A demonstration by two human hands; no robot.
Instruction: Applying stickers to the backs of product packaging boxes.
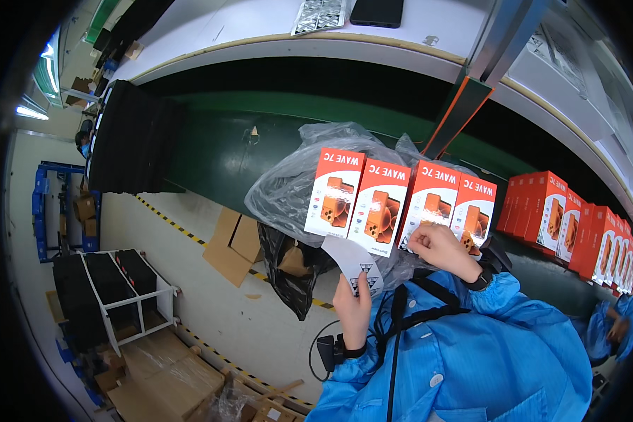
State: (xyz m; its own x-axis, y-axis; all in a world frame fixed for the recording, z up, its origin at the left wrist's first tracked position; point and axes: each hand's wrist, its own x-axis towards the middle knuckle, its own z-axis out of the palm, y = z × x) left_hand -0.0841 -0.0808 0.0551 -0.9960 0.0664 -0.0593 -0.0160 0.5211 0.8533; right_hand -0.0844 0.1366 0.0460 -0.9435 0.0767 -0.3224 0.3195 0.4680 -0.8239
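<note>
Packing workshop: floor tape (167,220), product boxes (381,205)

Smooth card, crinkled plastic
Through my remote feed: smooth card boxes (379,204), shiny clear plastic bag (283,184), paper-like sheet (343,256), matt cardboard carton (221,241), blue cloth jacket (482,344), smooth metal post (503,36).

Red-and-white boxes (380,211) nearest hands: four. Hands: two (left hand (352,307), right hand (442,247)). White strip (346,259): one. Black wristbands (482,279): two.
</note>
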